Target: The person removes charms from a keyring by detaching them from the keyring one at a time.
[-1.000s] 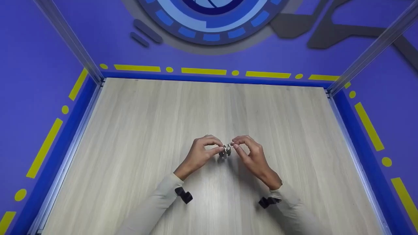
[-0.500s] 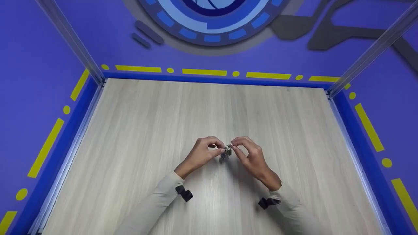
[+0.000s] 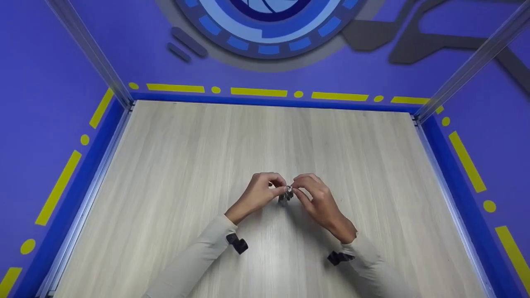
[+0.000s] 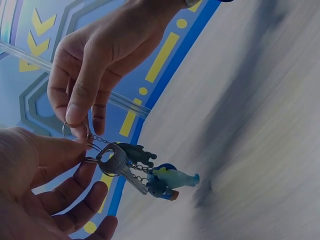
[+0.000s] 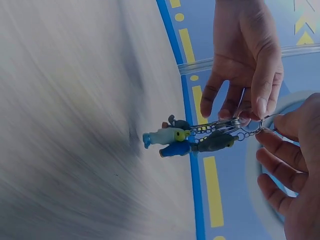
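Observation:
A bunch of split rings, short chains, a metal key [image 4: 115,161] and small figurine charms hangs between both hands. My left hand [image 3: 261,191] pinches the bunched rings between thumb and fingers, the key hanging just past its fingertips. From the other side, my right hand [image 3: 316,198] pinches a larger split ring [image 5: 268,123] that a chain runs from. The charms include a pale figurine [image 5: 162,136] with a yellow top, a grey one [image 5: 216,142] and a blue one [image 5: 176,149]. In the head view the key bunch [image 3: 285,196] is small and partly hidden by fingers.
Beneath the hands lies a light wood-grain tabletop [image 3: 265,140]. Blue walls with yellow dashes [image 3: 258,92] enclose its back and sides, with metal corner posts [image 3: 93,54]. Each sleeve carries a black wrist camera [image 3: 237,243] near the cuff.
The two hands have drawn closer together, the left shifting a little to the right. The ring that showed between the fingertips is now mostly covered, and the bunch hangs just below them.

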Demonstrator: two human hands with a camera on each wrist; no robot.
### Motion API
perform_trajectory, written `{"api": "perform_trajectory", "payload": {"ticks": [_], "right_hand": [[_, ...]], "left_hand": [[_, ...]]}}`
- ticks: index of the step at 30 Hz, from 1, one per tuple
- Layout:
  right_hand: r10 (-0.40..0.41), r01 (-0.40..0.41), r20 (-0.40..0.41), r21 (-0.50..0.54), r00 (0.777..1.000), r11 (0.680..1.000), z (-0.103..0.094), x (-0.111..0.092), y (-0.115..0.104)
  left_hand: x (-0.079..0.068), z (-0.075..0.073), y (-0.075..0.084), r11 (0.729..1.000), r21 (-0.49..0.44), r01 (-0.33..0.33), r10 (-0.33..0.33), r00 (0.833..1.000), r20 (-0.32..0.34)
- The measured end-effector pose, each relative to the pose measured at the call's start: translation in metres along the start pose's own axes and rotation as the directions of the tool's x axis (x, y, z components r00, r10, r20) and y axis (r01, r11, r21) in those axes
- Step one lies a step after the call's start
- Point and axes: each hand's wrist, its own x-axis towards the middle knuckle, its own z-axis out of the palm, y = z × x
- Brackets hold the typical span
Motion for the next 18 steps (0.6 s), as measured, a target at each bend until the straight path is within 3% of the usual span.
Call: {"api": "perform_trajectory", "payload": {"ticks": [9,18], "right_hand": [[0.046,-0.044,-0.022,0.07,0.999,0.997,-0.0014,-0.0027,0.0035],[0.096,-0.093,-0.04,0.085,0.995,0.992,-0.001,-0.0058,0.0052]], "left_hand": [[-0.0023,0.0005,-0.0015,1.0,0.015,-0.013,0.014,0.999,-0.047],[-0.0071,-0.0007,-0.0037,0.998,-0.045,-0.035,0.033,0.998,-0.052]]}}
